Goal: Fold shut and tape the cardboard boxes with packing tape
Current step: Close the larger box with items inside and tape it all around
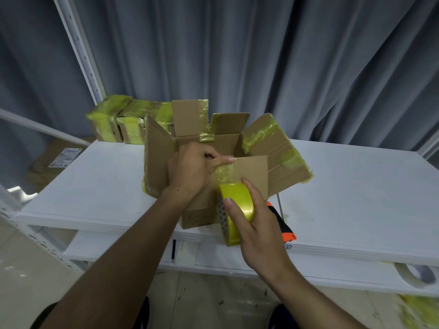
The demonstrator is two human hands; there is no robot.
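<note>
Orange-black cutter behind tape roll in right hand (taped boxes beyond)

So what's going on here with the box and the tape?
A person is taping a cardboard box on a white table. The right hand holds the yellow tape roll, and the left hand pinches the tape end at the near flap. The box's flaps stand open. Several taped boxes sit behind it.
</note>
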